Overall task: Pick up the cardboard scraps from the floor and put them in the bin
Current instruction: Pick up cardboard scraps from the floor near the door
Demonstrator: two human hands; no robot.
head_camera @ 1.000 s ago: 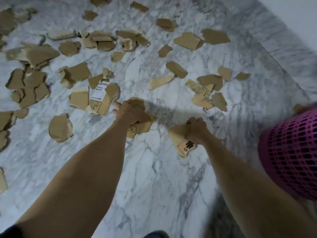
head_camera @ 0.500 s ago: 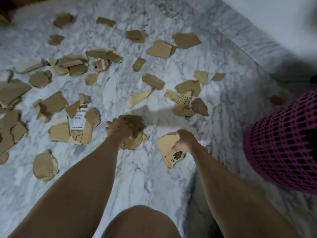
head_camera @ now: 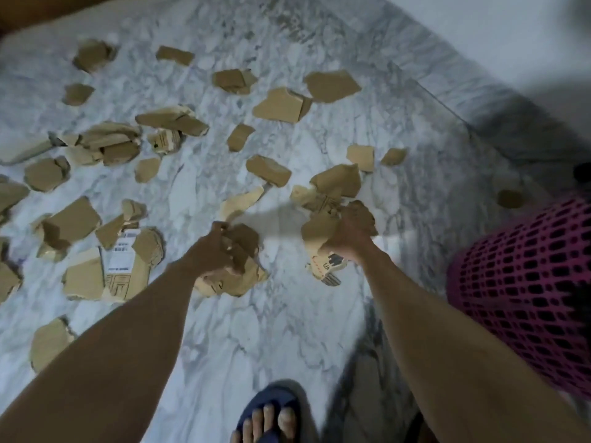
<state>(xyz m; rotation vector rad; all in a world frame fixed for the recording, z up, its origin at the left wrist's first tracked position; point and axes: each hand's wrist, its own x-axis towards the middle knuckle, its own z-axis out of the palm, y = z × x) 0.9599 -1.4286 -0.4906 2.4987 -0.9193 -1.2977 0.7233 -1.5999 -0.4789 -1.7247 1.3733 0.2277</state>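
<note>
Brown cardboard scraps lie scattered over the white marble floor (head_camera: 287,330), several of them torn and one with a white label (head_camera: 120,257). My left hand (head_camera: 211,251) grips a bundle of scraps (head_camera: 238,263) in the middle of the view. My right hand (head_camera: 351,231) grips another scrap with black print (head_camera: 323,241), just right of the left hand. The pink mesh bin (head_camera: 524,282) stands at the right edge, a short way right of my right hand.
A marble skirting and white wall (head_camera: 479,43) run along the far right. My foot in a blue sandal (head_camera: 271,414) stands at the bottom centre. A lone scrap (head_camera: 510,198) lies behind the bin. More scraps cover the left and far floor.
Both hands have lifted their scraps off the floor and shifted right toward the bin. The view has pulled back and my sandalled foot has come into sight.
</note>
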